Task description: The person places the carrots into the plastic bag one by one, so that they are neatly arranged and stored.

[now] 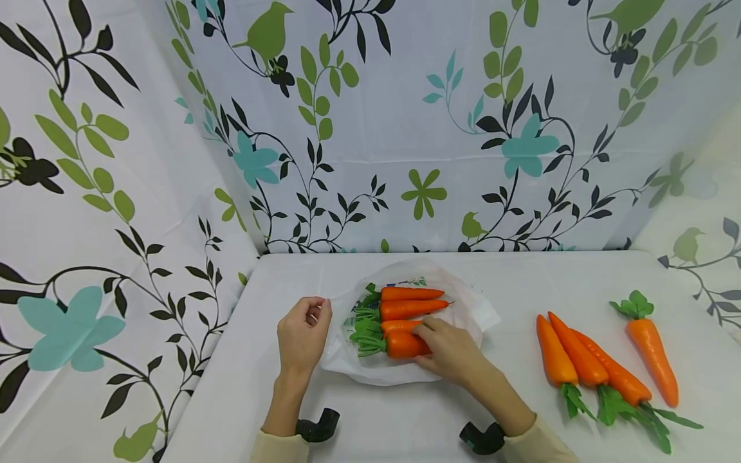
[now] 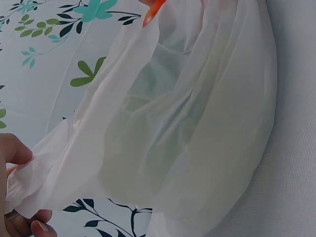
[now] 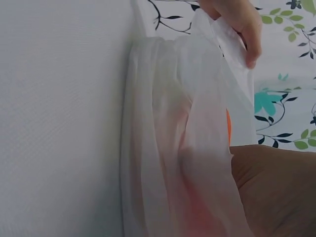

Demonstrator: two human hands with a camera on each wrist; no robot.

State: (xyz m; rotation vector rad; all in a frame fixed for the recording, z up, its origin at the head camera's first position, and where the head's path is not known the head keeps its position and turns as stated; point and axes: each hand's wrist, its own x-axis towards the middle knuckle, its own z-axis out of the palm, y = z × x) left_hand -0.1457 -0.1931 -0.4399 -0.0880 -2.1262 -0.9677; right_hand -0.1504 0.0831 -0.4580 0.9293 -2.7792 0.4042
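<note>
Pinching a thin white plastic bag (image 1: 470,316) with my left hand (image 1: 303,331), I grip a green-topped orange carrot (image 1: 401,345) with my right hand (image 1: 450,350); it lies inside. Three more carrots (image 1: 407,310) lie alongside.

You have tapered, green-topped orange carrots (image 1: 405,309) and a white plastic bag (image 1: 399,375). Teal flowers (image 1: 529,146) pattern your far white cloth (image 1: 393,116).

bag print (image 1: 418,281) partly hidden by carrots (image 1: 412,294), sleeves (image 1: 280,449) cut off
</note>
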